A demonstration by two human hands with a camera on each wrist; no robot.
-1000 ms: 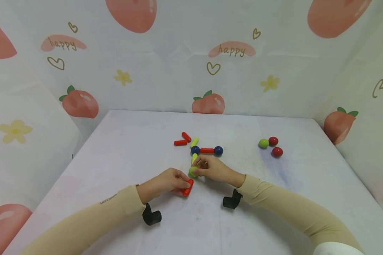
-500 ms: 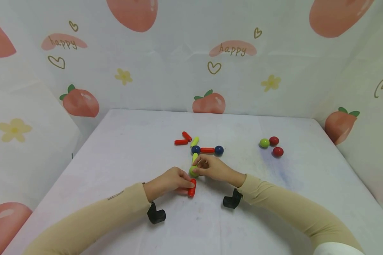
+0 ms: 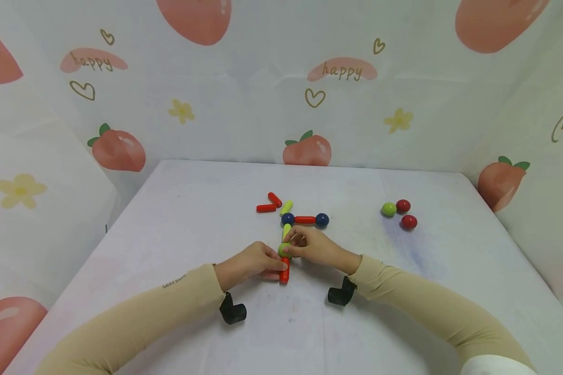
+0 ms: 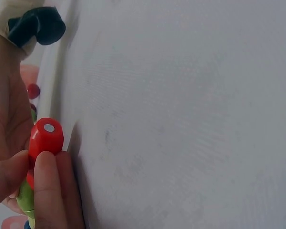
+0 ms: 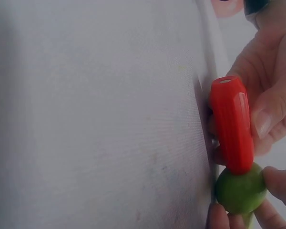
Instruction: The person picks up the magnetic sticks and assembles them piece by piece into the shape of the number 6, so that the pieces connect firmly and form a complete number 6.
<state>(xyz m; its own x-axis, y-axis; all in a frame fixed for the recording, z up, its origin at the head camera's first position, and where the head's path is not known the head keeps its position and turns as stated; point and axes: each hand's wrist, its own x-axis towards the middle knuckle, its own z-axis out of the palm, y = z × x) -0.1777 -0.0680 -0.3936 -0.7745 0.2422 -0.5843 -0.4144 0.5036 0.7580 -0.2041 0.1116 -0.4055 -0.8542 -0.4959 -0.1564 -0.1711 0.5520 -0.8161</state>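
My left hand pinches a red magnetic rod between thumb and fingers; a silver disc shows on its free end in the left wrist view. The rod's other end meets a green ball, which my right hand pinches with thumb and fingertips. Beyond the ball, a yellow-green rod runs up to a dark blue ball. From there a red rod leads right to a second blue ball. Another yellow-green rod lies at the first blue ball's far side.
Two loose red rods lie behind and left of the joined pieces. Toward the right of the white table sit a green ball and two red balls. A printed cloth backdrop stands behind the table.
My left hand has moved right and slightly away from me, swinging the red rod into line with the green ball until their ends meet. My right hand has stayed on the ball.
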